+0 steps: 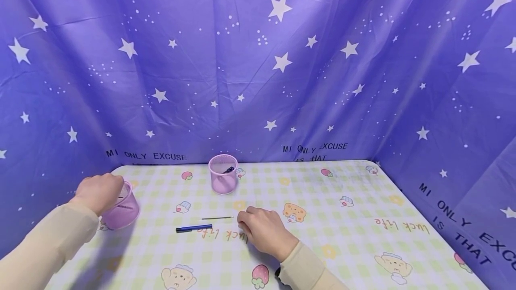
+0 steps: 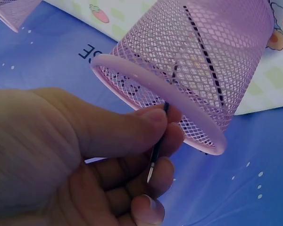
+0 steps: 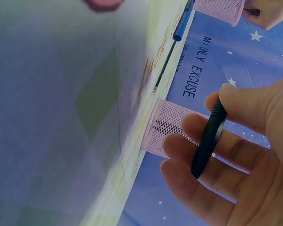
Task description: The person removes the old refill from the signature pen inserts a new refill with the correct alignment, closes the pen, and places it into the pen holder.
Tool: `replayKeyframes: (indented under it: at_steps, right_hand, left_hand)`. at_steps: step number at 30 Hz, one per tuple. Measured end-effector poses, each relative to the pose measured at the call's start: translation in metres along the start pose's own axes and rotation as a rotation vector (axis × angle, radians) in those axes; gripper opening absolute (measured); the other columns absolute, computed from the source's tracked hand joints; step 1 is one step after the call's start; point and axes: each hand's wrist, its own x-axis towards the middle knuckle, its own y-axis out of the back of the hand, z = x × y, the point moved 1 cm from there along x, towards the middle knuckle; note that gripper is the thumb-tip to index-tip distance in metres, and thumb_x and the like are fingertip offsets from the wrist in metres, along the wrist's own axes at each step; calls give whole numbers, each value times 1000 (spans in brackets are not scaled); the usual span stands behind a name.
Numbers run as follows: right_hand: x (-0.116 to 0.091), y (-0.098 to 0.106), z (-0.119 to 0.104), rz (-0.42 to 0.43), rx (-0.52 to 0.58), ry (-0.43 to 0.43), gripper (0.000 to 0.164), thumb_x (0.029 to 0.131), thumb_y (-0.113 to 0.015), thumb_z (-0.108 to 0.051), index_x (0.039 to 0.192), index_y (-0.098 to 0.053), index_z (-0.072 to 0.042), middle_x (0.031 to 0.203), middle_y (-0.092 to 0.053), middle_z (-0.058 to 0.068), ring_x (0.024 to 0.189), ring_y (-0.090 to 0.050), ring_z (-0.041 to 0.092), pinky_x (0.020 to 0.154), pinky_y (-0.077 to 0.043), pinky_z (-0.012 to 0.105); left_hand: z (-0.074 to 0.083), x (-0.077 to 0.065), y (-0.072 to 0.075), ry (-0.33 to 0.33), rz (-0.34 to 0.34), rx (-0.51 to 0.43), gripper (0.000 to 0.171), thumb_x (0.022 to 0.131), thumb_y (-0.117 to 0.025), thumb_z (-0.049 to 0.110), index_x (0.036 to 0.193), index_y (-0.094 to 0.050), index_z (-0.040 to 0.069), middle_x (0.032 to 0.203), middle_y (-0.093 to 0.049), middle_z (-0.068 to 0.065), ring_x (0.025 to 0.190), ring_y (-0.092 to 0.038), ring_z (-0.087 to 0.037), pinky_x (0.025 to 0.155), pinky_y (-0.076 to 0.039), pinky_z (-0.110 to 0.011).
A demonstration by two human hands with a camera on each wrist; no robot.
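Clearly, both hands are grasping. At the left of the table, the left hand (image 1: 98, 191) pinches a thin dark refill (image 2: 155, 153) between thumb and fingers, at the mouth of the left pink mesh holder (image 1: 126, 209). One pale-tipped end sticks out past the fingers; the other passes behind the rim and shows only faintly through the mesh, beside another long dark stick (image 2: 205, 56) inside. From the head view the hand covers part of this holder.

Nearer the middle, the right hand (image 1: 266, 232) pinches one end of a dark pen barrel (image 3: 210, 139) between thumb and forefinger, the remaining fingers loosely bent; the head view hides the barrel beneath the hand. Just left of that hand lies a loose refill (image 1: 217, 218), and farther left and slightly nearer, a blue pen (image 1: 195, 228), which is partly cut off in the right wrist view.

At the far side stands a second pink mesh holder (image 1: 223, 185) with a dark object (image 1: 229, 170) inside, its lower part hard to make out. Both sleeves (image 1: 52, 240) run out of sight at the near side.
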Motion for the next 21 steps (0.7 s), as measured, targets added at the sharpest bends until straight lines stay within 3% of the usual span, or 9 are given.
replayKeyframes:
  at_steps: [21]
  right_hand:
    - [0, 1, 0, -2, 6, -2, 10, 91, -64, -22, 81, -60, -23, 68, -46, -12, 58, -46, 4, 45, -33, 23]
  left_hand:
    - [2, -12, 5, 141, 18, -24, 8, 73, -57, -4, 77, -60, 2, 71, -60, -21, 62, -54, -40, 56, -42, -56]
